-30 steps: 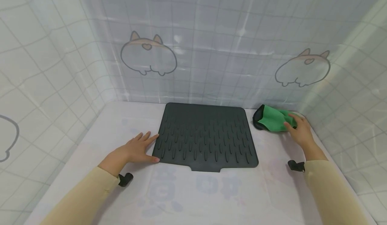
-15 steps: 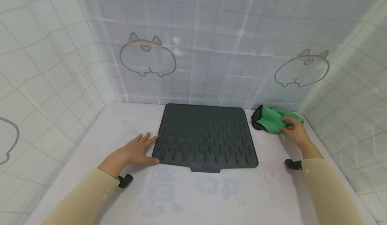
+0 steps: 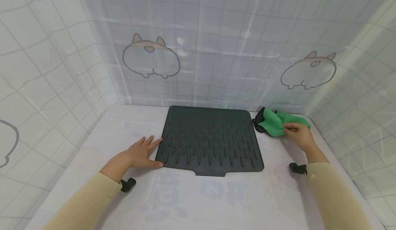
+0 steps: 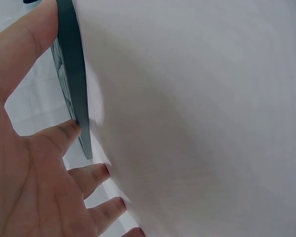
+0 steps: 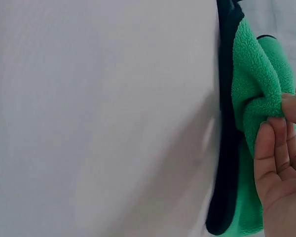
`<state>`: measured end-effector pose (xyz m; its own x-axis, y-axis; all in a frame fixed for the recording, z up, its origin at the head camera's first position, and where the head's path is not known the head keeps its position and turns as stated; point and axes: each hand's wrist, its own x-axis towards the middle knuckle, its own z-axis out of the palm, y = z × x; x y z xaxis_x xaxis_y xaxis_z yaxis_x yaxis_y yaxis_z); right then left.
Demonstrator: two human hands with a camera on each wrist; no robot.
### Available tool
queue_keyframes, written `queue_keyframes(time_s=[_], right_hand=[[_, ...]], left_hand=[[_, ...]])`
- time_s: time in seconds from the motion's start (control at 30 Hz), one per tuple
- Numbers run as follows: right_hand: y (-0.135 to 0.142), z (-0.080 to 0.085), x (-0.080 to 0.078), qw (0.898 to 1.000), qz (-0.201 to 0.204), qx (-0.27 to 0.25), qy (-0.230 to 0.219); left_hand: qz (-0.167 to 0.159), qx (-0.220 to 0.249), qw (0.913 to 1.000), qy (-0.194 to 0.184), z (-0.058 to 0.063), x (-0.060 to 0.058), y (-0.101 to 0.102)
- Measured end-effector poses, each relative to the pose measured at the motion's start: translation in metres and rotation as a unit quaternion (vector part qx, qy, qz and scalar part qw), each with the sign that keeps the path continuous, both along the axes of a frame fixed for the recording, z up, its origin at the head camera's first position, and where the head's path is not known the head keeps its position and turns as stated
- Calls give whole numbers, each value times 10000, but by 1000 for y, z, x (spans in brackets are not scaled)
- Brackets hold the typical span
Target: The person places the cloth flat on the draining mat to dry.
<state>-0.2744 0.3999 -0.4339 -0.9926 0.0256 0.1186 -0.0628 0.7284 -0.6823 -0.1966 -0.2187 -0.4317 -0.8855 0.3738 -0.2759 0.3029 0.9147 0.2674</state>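
A dark grey rubbery mat (image 3: 210,139) with rows of raised ridges and a short tab lies flat on the white table. My left hand (image 3: 140,154) is spread at its left side, thumb and index fingertips touching the mat's edge (image 4: 75,74). At the back right, my right hand (image 3: 300,135) pinches a fold of a green cloth (image 3: 272,121) with black trim. In the right wrist view, thumb and fingers close on the fuzzy green towel fabric (image 5: 254,64). Its black side lies against the table, near the mat's upper right corner.
A white tiled-pattern curtain (image 3: 229,51) with cartoon animal outlines rises behind the table, and similar walls stand left and right. Black wrist cameras sit under both sleeves. The white table cover (image 3: 198,206) has faint blue prints.
My right hand has shifted left and gathered its fingers into a pinch on the green cloth. The cloth has slid left toward the mat. My left hand stays in place.
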Motion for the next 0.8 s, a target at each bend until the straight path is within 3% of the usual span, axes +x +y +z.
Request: queue_keyframes(time_s=[0.27,0.53,0.8], right_hand=[[-15,9,1,9975,-47,-659,268],[-27,25,6,9961,-162,-865,74],[-33,33,12,9917,-91,-1267,196]], left_hand=[[-21,64,10000,22,0,2,-3],[6,51,10000,65,2,3,-3],[27,33,10000,34,-2,7,0]])
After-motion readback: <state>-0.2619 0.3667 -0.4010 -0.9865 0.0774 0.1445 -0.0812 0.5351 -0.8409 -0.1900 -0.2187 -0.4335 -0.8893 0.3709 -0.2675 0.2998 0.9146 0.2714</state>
